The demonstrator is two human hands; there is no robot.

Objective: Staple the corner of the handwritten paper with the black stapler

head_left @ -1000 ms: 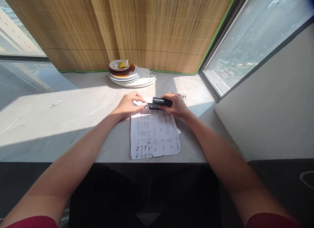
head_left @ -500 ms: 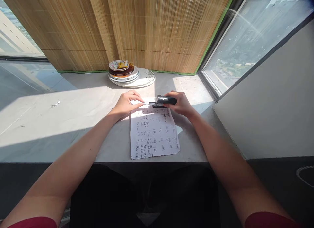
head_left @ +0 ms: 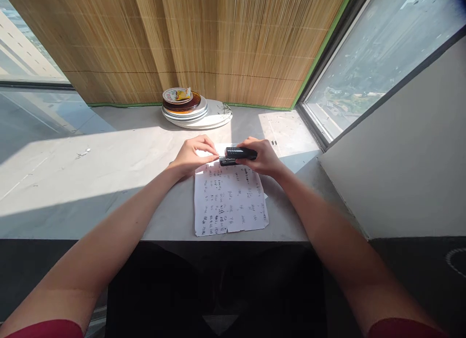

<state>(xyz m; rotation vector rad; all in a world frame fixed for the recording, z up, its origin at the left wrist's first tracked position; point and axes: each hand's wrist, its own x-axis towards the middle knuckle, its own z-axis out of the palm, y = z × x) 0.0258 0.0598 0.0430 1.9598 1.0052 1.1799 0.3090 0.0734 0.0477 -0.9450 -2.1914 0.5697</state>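
Observation:
A black stapler (head_left: 238, 153) is gripped by my right hand (head_left: 264, 156), its front end pointing left over the top part of a handwritten sheet of paper (head_left: 231, 202). My left hand (head_left: 196, 155) pinches with thumb and fingertips right at the stapler's front end; what lies between those fingertips is too small to make out. The sheet lies flat near the front edge of the grey ledge, with its lower edge slightly torn.
Behind my hands, a stack of plates (head_left: 185, 109) with a small yellow packet (head_left: 183, 93) on top stands by a bamboo blind (head_left: 218, 46). Small scraps (head_left: 83, 153) lie at the left. A white wall (head_left: 407, 148) rises at the right.
My right hand has moved the stapler a little left, closer to my left fingertips. The thin metal part that stuck out of the stapler's front no longer shows. My left hand has shifted slightly right.

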